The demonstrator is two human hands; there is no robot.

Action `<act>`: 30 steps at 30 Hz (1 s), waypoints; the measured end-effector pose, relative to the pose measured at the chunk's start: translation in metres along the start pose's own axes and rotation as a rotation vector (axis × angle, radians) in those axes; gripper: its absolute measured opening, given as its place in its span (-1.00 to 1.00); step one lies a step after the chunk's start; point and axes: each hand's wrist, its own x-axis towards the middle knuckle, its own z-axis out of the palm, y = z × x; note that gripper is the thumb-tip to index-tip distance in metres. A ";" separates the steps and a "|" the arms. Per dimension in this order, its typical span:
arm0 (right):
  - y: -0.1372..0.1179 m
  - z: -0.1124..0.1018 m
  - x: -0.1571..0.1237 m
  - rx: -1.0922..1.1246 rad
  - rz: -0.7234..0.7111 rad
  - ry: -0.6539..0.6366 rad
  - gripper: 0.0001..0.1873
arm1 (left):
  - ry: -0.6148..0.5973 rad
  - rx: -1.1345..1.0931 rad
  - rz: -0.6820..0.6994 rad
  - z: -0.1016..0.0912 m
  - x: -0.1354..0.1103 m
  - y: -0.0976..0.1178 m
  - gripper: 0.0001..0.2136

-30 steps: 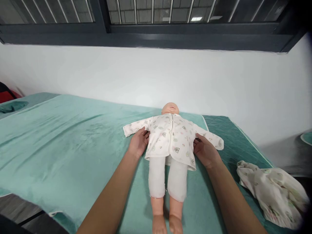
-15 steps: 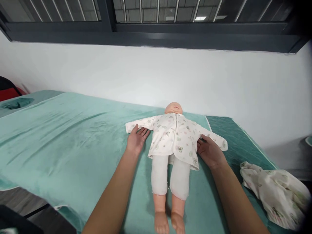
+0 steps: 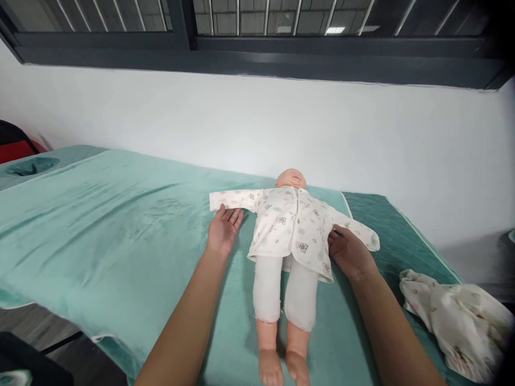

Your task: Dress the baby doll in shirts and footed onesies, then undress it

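Observation:
A baby doll point(image 3: 266, 338) lies on its back on the green cover, feet toward me. It wears a white printed jacket point(image 3: 277, 225), closed down the front, with both sleeves spread outward; the doll's hands do not show. My left hand point(image 3: 225, 228) is palm up, fingers stretched out, its fingertips at the lower edge of the left-side sleeve point(image 3: 235, 200). On the other side, my right hand point(image 3: 349, 252) is beside the jacket, just below the right-side sleeve point(image 3: 356, 228). Its fingers are apart and loosely bent, their tips close against the fabric; a grip cannot be seen.
The green cover point(image 3: 120, 225) spreads over a bed-like surface with a face hole point(image 3: 32, 166) at the far left. A crumpled printed cloth point(image 3: 454, 316) lies at the right. Behind stands a white wall point(image 3: 193, 118) under a dark-framed window point(image 3: 257, 61).
The left-side sleeve has swung slightly upward, now nearly level, and my left hand has moved up a little beside it. The whole view has shifted slightly; my right hand keeps its place by the jacket.

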 end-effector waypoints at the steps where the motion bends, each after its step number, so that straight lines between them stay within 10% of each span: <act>1: 0.000 -0.001 0.000 -0.001 0.001 0.000 -0.82 | -0.004 0.012 -0.004 0.000 0.001 0.001 -0.91; 14: 0.001 -0.009 0.004 0.007 -0.032 0.003 -0.86 | 0.102 0.167 0.256 -0.010 0.026 0.015 -0.87; 30: -0.008 -0.020 0.005 0.086 -0.075 0.137 -0.86 | 0.056 -0.039 0.218 -0.023 0.040 0.028 -0.73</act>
